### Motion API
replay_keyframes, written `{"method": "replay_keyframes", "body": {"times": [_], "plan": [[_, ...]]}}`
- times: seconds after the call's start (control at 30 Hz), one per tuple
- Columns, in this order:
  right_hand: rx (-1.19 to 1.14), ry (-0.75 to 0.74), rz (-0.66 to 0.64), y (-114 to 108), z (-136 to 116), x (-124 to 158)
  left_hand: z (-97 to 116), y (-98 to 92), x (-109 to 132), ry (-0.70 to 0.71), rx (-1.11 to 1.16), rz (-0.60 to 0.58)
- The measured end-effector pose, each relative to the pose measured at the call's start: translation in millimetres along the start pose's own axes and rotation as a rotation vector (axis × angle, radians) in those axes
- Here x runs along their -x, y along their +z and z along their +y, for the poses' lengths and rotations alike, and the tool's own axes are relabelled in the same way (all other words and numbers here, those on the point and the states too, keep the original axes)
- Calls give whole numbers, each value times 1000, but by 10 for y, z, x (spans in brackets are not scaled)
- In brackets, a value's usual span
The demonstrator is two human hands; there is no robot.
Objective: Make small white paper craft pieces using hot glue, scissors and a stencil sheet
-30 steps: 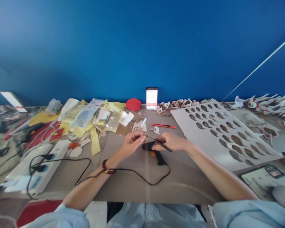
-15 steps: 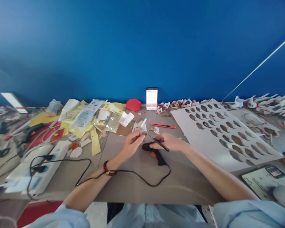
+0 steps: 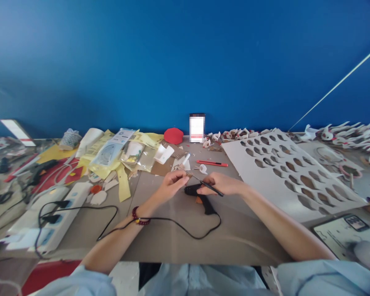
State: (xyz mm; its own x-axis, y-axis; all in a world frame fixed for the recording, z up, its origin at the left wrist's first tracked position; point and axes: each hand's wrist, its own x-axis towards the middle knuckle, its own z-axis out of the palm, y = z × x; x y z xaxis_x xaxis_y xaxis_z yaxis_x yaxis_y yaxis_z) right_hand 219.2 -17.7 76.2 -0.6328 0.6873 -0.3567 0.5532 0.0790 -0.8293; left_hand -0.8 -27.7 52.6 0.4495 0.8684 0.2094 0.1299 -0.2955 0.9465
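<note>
My left hand (image 3: 172, 184) is closed in a pinch on a small pale piece that I cannot make out, held just above the table. My right hand (image 3: 221, 183) grips a thin black-handled tool (image 3: 210, 188) like a pen, its metal tip reaching toward the left fingers. Right under both hands a black hot glue gun (image 3: 200, 197) lies on the grey board (image 3: 172, 242), its black cord looping toward me and off to the left.
A white power strip (image 3: 54, 218) with plugs sits at the left. Yellow paper scraps and plastic packets (image 3: 120, 154) pile behind it. A white sheet with many cut-out holes (image 3: 283, 168) lies at right, an orange knife (image 3: 212, 163), red cap (image 3: 173, 135) and phone (image 3: 197, 128) behind.
Both hands stay in place over the glue gun; the tool's tip and the left fingers shift only slightly.
</note>
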Motion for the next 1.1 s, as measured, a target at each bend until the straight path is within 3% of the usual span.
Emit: {"method": "replay_keyframes", "body": {"times": [0.27, 1.1], "plan": [[84, 53, -46, -50, 23, -4, 15, -92, -21, -45, -37, -100], [102, 32, 5, -53, 91, -37, -63, -116, -45, -157, 26, -66]]}}
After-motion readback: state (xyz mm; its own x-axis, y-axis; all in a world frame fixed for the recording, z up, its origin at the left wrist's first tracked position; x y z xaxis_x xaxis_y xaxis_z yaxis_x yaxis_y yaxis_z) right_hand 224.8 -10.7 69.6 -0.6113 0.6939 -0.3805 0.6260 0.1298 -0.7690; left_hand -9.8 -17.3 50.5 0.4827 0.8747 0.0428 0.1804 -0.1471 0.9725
